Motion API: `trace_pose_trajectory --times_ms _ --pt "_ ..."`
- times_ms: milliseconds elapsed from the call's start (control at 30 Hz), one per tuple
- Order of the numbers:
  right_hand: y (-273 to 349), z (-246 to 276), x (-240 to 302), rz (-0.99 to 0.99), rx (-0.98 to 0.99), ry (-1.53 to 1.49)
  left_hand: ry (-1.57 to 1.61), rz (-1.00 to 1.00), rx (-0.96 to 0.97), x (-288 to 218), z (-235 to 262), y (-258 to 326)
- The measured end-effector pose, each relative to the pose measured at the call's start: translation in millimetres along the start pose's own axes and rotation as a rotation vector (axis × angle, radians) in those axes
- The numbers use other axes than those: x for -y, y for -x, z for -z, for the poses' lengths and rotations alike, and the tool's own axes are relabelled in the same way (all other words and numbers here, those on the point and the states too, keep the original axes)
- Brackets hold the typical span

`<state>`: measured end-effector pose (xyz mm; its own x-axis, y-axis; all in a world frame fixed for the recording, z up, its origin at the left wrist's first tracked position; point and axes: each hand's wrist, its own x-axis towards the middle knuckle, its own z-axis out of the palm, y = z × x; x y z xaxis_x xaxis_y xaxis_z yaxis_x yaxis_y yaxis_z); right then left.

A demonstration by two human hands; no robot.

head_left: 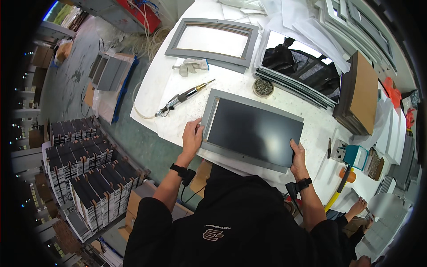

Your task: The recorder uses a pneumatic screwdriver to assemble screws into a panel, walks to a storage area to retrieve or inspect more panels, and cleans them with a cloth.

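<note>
A grey rectangular frame [262,105] lies tilted at the near edge of the white table, with a dark glossy panel [255,133] set inside it. At its left side a pale strip shows between panel and frame. My left hand [192,137] is closed round the left edge of the frame. The right edge is gripped by my right hand [299,159], its thumb on the panel's border. Beyond the frame stands a round tin of small screws [263,87]. To the left lies a pneumatic screwdriver [184,98] with its hose attached.
A second grey frame [213,27] and a white glove [191,66] lie farther back. Stacked glass panels [302,62] and brown boards [356,95] stand at the right. A yellow-handled hammer [338,191] rests near a co-worker's hand [358,205]. Strapped stacks [95,187] stand lower left.
</note>
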<state>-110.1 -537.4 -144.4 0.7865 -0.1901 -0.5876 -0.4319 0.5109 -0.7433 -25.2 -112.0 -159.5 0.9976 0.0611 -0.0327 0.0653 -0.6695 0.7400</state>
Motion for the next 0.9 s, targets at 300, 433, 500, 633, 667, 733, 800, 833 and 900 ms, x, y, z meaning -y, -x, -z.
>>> trace_pose_trajectory --times_ms 300,433,500,633,667,733,800,833,900 --pt "-14 1 -15 0.005 0.031 0.028 0.021 -0.010 0.005 1 1 -1" --pt "-18 1 -18 0.012 0.043 0.054 0.049 0.042 0.026 1 1 -2" --pt "-19 -1 -20 0.012 0.032 0.056 0.045 -0.002 0.008 2 1 -3" --pt "-20 -4 -14 0.065 -0.068 0.287 0.062 0.038 0.036 6 0 -5" --pt "-20 -6 -11 0.037 -0.104 0.430 0.068 0.004 0.016 7 0 -4" --pt "-18 -7 3 0.144 -0.077 0.613 0.081 0.022 0.042 9 0 -5" --pt "-18 -9 22 -0.121 -0.031 1.090 0.091 0.006 0.028 11 0 -5" --pt "-17 -13 26 -0.076 -0.018 1.120 0.093 0.000 0.030 12 -1 -4" --pt "-17 -16 39 -0.071 0.032 1.267 0.096 -0.005 0.036 16 -2 -3"
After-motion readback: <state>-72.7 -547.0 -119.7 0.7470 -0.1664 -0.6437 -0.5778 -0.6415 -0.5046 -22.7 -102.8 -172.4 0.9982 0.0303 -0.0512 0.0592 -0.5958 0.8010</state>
